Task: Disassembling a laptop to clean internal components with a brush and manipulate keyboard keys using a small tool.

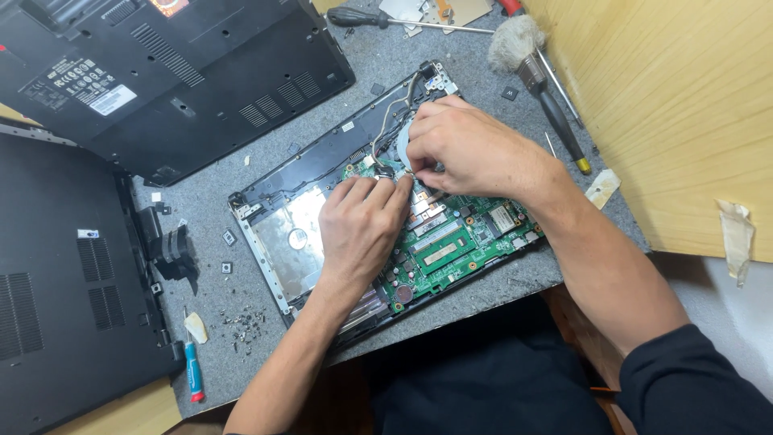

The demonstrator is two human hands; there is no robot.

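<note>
An opened laptop base (274, 225) lies tilted on the grey mat, its green circuit board (463, 246) exposed at the right. My left hand (358, 225) rests on the board's left part, its fingertips pressed down near a small connector. Beside it my right hand (471, 149) pinches a thin flat ribbon cable (402, 143) that curves up at the base's upper end. The fingertips of both hands meet over the same spot. Thin wires (390, 113) run along the base's upper edge. What lies under the fingers is hidden.
A black laptop bottom cover (177, 80) lies at the upper left and another black laptop (64, 290) at the left. A blue screwdriver (193, 374) and loose screws (245, 326) sit near the front edge. A brush (519, 48) and screwdrivers lie beside a wooden panel (684, 121).
</note>
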